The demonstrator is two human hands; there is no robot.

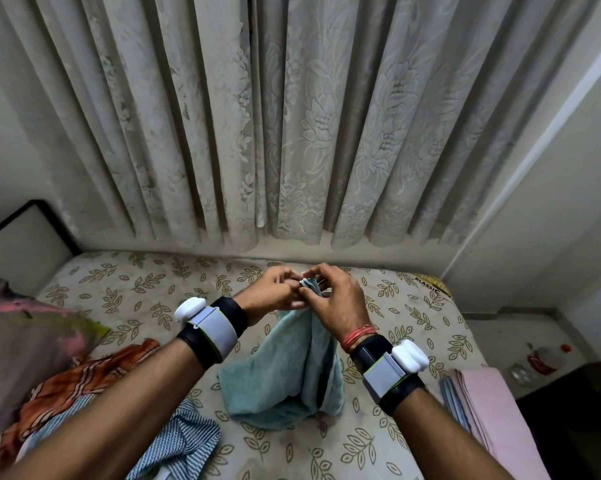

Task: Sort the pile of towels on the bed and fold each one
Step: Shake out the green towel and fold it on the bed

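Leaf-print bed sheet, lace curtain behind. Both hands raised together over mid-bed. Left hand and right hand pinch the top edge of a teal towel, fingertips nearly touching at the same corner. Towel hangs down from the pinch; its lower end rests crumpled on the sheet directly below. Left of the grip: pile of unsorted cloths, an orange striped cloth and a blue striped cloth. Right of the grip, near the bed edge: folded pink towel stacked on a blue one.

Floral curtain, red-capped bottle
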